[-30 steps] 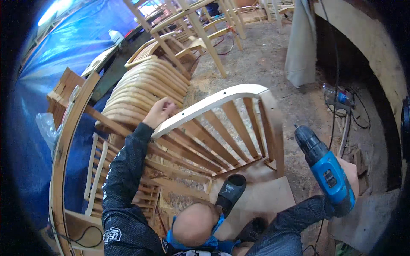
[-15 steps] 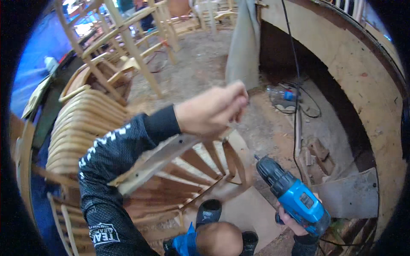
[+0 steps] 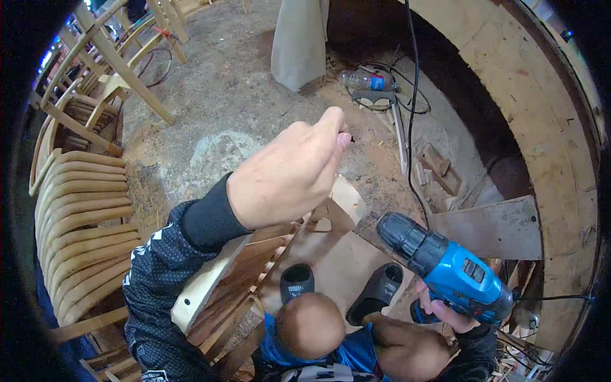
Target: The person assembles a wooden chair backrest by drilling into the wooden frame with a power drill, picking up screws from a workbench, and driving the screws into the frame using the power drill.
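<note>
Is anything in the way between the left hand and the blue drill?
No, nothing that I can see. The right hand holds the blue drill, and the left hand hangs apart from it. Floor and pale wood show through the gap.

The drill (image 3: 450, 266) shows smooth, faintly glossy plastic.
</note>
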Demonstrator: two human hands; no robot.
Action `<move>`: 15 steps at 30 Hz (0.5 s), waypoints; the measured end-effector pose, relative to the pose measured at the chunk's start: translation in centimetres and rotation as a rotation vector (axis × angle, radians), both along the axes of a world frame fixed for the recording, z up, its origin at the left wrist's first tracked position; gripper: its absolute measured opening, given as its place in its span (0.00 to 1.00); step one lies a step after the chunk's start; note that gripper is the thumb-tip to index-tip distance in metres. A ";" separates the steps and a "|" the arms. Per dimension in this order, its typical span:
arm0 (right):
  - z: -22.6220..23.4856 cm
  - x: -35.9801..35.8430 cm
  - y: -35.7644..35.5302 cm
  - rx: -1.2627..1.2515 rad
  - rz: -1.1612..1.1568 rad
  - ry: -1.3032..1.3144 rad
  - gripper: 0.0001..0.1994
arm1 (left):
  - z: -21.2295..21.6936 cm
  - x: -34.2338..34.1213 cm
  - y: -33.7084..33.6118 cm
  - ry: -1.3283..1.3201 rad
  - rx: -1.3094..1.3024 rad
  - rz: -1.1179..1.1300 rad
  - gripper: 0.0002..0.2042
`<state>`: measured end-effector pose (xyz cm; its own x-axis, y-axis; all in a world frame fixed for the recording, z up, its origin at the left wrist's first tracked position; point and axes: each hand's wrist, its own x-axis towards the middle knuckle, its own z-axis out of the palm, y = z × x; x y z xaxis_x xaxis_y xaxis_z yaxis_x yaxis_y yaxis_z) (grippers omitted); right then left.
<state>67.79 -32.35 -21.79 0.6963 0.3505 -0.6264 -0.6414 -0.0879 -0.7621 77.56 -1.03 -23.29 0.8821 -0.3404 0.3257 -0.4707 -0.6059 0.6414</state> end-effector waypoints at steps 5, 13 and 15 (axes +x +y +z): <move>-2.2 -0.8 -1.8 -0.663 0.268 -0.477 0.19 | 0.5 -0.7 -0.3 -0.015 -0.018 0.002 0.04; 2.8 3.6 2.8 -0.471 0.554 -1.075 0.14 | 0.4 -0.8 -0.2 -0.009 -0.054 0.029 0.04; 3.8 4.6 3.5 -0.502 0.659 -1.015 0.13 | 0.3 -0.3 0.2 0.063 -0.129 0.003 0.05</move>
<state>72.39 -28.83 -18.03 0.7209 0.6874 -0.0887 0.4677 -0.5769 -0.6697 77.27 -0.82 -22.98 0.9030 -0.2968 0.3108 -0.4256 -0.5178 0.7421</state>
